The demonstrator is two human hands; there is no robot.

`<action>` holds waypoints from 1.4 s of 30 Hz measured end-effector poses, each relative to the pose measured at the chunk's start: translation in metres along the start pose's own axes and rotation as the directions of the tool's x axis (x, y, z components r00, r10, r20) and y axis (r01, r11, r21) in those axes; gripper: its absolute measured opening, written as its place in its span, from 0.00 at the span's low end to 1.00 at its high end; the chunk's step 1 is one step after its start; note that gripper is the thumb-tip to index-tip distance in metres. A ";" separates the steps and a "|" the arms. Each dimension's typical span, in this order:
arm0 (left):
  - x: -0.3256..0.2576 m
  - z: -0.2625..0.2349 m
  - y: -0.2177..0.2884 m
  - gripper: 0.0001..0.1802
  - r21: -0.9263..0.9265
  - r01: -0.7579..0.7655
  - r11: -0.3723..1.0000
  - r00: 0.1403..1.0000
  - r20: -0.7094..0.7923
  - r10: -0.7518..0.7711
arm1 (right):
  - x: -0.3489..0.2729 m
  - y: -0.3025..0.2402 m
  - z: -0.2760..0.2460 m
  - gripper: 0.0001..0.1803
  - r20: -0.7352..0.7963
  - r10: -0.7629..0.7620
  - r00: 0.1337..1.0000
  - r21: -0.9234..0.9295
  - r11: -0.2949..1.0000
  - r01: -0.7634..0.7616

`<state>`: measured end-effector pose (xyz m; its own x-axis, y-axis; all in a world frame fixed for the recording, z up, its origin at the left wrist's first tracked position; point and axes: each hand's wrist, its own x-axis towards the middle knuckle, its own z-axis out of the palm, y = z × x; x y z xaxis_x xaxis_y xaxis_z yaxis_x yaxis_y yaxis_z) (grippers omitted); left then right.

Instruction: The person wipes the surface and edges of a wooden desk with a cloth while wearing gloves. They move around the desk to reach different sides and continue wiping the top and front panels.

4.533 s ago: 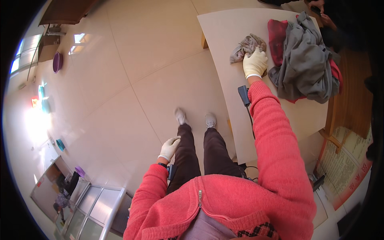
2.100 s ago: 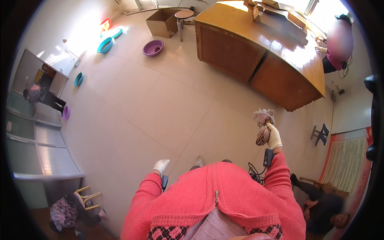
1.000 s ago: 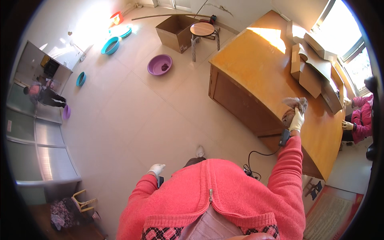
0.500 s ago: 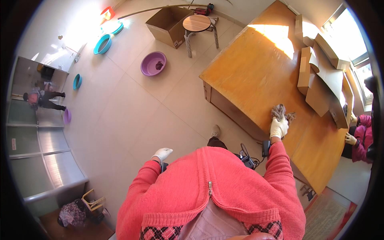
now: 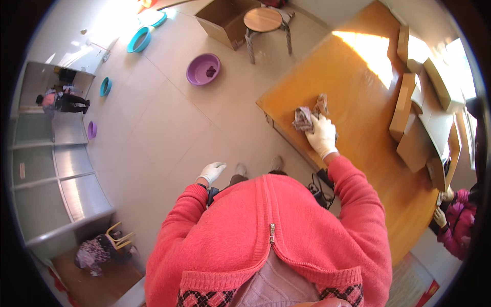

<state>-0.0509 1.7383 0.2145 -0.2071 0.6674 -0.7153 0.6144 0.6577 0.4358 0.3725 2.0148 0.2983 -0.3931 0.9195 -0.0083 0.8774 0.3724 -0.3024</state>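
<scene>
— What boxes do you have in view?

— I see flat brown cardboard boxes point(image 5: 409, 110) stacked along the far right edge of the wooden desk point(image 5: 368, 117), about four, though overlap makes the count unsure. One more open carton point(image 5: 225, 19) sits on the floor at the top, beside a round stool point(image 5: 262, 20). I can't make out any labels on them.

— And the basins?

— I count four: a purple basin point(image 5: 203, 69) with something dark in it, two teal ones point(image 5: 139, 39) up left, and a small purple one point(image 5: 91, 129) by the glass partition.

— The rag?

— One rag point(image 5: 306, 115), grey-brown, crumpled into a lump, lying on the desk near its front corner. My right hand point(image 5: 322, 135), in a white glove, presses on it with fingers curled over its near edge.

— Your other hand?

— My left hand point(image 5: 211, 172), also gloved, hangs by my hip above the tiled floor, fingers loosely spread, holding nothing.

— Anyone else?

— A person in a pink sleeve point(image 5: 458, 225) stands at the desk's right end.
</scene>
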 end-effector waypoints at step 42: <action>0.084 -0.154 0.144 0.24 -0.268 -0.575 0.773 0.704 0.319 0.635 | 0.085 -0.014 0.043 0.25 0.070 0.995 -0.074 0.996 -0.074 -0.055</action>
<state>-0.0972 1.9424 0.3010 0.4868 0.7759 -0.4012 0.3896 0.2182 0.8948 0.3149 2.0823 0.2613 0.8826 0.2935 -0.3672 -0.3176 -0.2035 -0.9261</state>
